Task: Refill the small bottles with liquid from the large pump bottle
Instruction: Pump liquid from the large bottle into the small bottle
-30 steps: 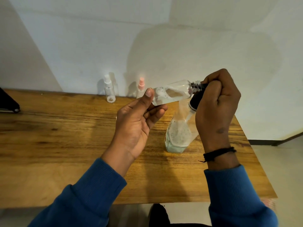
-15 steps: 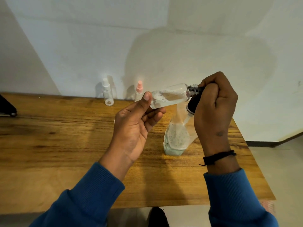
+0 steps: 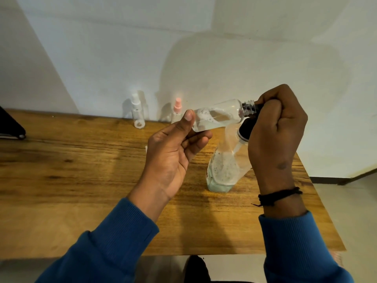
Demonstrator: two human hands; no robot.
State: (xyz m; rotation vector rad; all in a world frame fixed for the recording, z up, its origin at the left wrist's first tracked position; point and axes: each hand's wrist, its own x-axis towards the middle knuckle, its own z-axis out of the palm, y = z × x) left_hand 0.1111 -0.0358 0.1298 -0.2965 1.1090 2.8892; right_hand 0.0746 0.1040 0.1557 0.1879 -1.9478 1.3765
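My left hand (image 3: 173, 154) holds a small clear bottle (image 3: 218, 117) on its side, thumb on its base end. The bottle has some cloudy liquid in it, and its threaded neck points right. My right hand (image 3: 277, 127) is curled round the black pump head (image 3: 245, 129) of the large clear bottle (image 3: 223, 166), whose nozzle meets the small bottle's neck. The large bottle stands on the wooden table (image 3: 81, 170), with pale green liquid low in its base.
Two small spray bottles stand by the wall at the table's back: one with a white cap (image 3: 137, 113), one with a pink cap (image 3: 177, 111). A dark object (image 3: 10, 127) lies at the left edge. The table's right edge is close to the large bottle.
Both hands and the small bottle have stayed together in the same grip. The view has shifted a little; the bottle's tilt is nearly unchanged.
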